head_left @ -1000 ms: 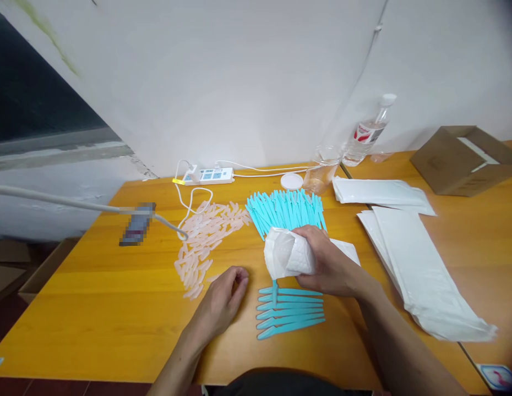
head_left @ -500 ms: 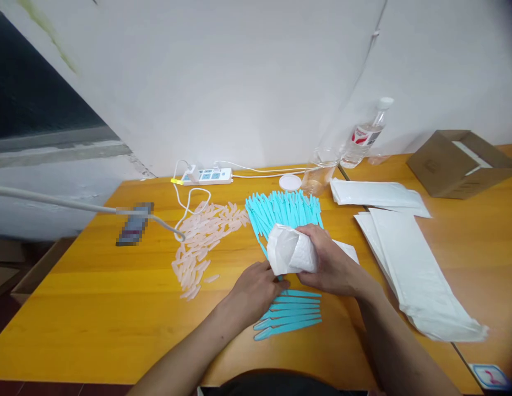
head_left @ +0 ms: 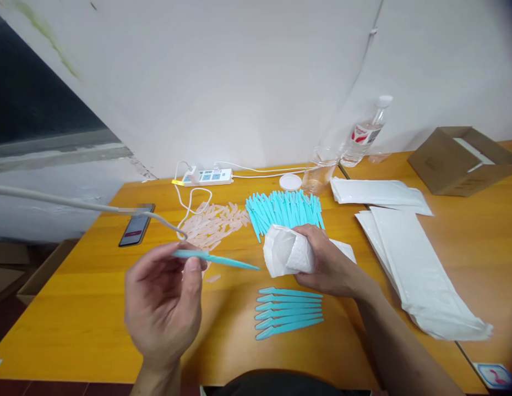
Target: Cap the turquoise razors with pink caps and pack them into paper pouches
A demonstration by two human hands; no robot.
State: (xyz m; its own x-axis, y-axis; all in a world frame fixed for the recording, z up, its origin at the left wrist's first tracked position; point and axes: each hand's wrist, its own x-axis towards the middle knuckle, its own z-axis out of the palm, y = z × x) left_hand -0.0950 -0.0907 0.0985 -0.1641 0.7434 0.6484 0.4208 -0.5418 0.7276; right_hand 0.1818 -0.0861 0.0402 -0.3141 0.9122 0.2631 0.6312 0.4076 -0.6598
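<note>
Turquoise, tapered plastic sticks form a parallel row (head_left: pixel 281 330) on the yellow-brown wooden table (head_left: pixel 94 319), thin ends to the right; the even spacing probably makes each easy to tell apart. Left of the row, the left hand (head_left: pixel 163 311) pinches a single slim turquoise stick (head_left: pixel 227 260) between thumb and fingers near its broad end, apparently to leave the thin end free. That stick's long axis runs left to right, its thin tip pointing right and slightly down, above and beyond the row's left end. A pale edge shows at the broad end; whether it is a cover I cannot tell. Just beyond the row, the right hand (head_left: pixel 328 264) curls around a crumpled white pouch (head_left: pixel 287 253), its mouth facing left toward the tip, seemingly gripped at the back so the opening is unobstructed. Farther beyond the row lie scattered pale pink translucent slivers (head_left: pixel 212 228), to its left, and a dense turquoise stick pile (head_left: pixel 284 212).
</note>
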